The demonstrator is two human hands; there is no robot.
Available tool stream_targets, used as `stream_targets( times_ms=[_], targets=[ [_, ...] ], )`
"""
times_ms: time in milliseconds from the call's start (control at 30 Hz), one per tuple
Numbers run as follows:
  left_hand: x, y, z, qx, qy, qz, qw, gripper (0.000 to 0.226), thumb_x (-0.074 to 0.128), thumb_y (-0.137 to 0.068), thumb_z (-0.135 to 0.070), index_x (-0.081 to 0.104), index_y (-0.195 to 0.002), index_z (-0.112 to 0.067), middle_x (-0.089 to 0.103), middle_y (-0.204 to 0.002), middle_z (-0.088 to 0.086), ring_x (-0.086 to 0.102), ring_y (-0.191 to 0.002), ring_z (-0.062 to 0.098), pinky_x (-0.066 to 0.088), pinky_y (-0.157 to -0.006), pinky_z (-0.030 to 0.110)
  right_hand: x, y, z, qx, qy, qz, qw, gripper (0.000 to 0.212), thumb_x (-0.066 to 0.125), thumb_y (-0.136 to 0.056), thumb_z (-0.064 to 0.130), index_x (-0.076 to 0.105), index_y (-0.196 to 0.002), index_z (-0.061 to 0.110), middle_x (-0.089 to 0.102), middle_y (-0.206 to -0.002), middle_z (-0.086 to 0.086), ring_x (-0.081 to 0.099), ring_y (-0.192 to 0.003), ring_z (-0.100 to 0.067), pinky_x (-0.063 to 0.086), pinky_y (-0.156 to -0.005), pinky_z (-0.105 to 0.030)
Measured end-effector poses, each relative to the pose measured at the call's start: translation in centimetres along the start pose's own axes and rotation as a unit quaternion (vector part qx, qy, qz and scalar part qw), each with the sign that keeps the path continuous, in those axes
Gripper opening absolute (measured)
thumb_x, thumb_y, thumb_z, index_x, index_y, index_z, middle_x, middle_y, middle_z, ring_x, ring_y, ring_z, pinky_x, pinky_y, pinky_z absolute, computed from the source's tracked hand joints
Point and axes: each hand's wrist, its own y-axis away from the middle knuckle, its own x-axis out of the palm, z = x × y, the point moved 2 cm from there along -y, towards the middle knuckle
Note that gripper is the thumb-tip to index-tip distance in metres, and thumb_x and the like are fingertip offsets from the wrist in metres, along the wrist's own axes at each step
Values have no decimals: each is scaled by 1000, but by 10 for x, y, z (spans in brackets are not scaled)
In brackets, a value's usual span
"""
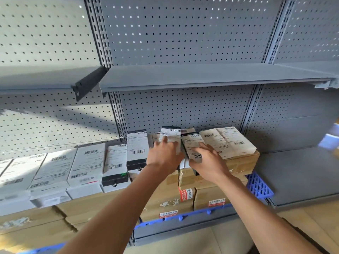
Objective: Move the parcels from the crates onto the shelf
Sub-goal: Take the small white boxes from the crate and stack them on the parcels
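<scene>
Both my hands reach to parcels lying on stacked cardboard boxes on the lower shelf. My left hand [165, 154] lies flat with straight fingers on a small white-labelled parcel [171, 135]. My right hand [206, 158] presses with straight fingers on a black-edged labelled parcel [191, 141] just to its right. A row of white and black labelled parcels [88, 162] runs off to the left along the same level. A large brown box [242, 162] with two shipping labels sits right of my right hand.
An empty grey metal shelf [201, 76] hangs above, backed by perforated panels. Blue plastic pallets [258, 186] lie under the cardboard boxes [165, 198]. The bottom shelf bay [297, 173] at the right is bare grey metal. Something blurred shows at the far right edge [330, 142].
</scene>
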Motion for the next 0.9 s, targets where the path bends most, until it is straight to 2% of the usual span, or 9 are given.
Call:
stream_targets(
  times_ms=[100,167,233,300,400,567,733,833,900],
  targets=[
    [7,-3,2,0,-34,-7,999,42,50,-96,-53,62,-128,-28,55,-121,3,61,-108,29,46,-103,47,2,-3,-1,-2,13,5,1000,51,57,-97,44,52,-146,28,35,-160,8,18,-152,-14,39,-110,-45],
    [11,-3,4,-3,-55,-6,998,44,48,-97,-55,61,-130,-29,57,-124,1,63,-109,27,37,-110,48,3,-6,-1,1,23,9,1000,51,53,-99,45,50,-147,26,31,-162,7,14,-153,-15,41,-109,-47],
    [13,-3,4,-3,-69,-15,998,45,45,-98,-57,60,-131,-32,59,-125,-1,64,-106,23,31,-110,48,6,-10,-2,4,21,4,1000,54,51,-100,48,47,-149,26,27,-164,8,11,-155,-16,39,-112,-49],
    [14,-3,5,1,-83,-33,996,44,41,-98,-58,61,-128,-33,62,-121,-3,63,-107,22,29,-106,48,8,-13,-1,-2,20,1,1000,52,50,-100,48,49,-147,24,37,-156,9,18,-153,-19,42,-111,-49],
    [16,-3,8,9,-98,-38,994,49,33,-100,-61,60,-130,-33,61,-130,0,49,-129,28,27,-107,52,10,-18,2,-27,36,-3,999,44,51,-101,42,57,-137,19,50,-140,7,28,-146,-21,42,-110,-47],
    [9,5,30,11,-47,-70,996,51,29,-103,-57,56,-138,-31,48,-151,0,32,-144,25,17,-115,58,13,-24,6,-48,20,8,999,48,54,-101,36,53,-145,18,49,-141,4,28,-147,-21,35,-117,-47],
    [6,12,68,-37,-8,-60,997,47,32,-103,-49,49,-144,-33,39,-158,-1,25,-148,25,13,-116,63,16,-30,13,-52,14,-8,998,51,53,-101,33,48,-150,20,53,-137,6,33,-144,-20,38,-116,-46],
    [9,15,79,-34,-9,-35,999,47,32,-102,-54,49,-141,-34,39,-156,-3,28,-145,24,18,-117,62,15,-31,18,-43,12,-24,999,51,54,-99,29,51,-148,20,55,-137,5,34,-144,-22,40,-114,-45],
    [10,17,80,-29,-14,-26,999,51,32,-101,-59,46,-144,-36,37,-157,-3,25,-146,23,20,-116,61,11,-32,22,-29,0,-43,999,49,55,-98,27,55,-146,20,53,-145,3,33,-146,-20,39,-114,-43]
  ],
)
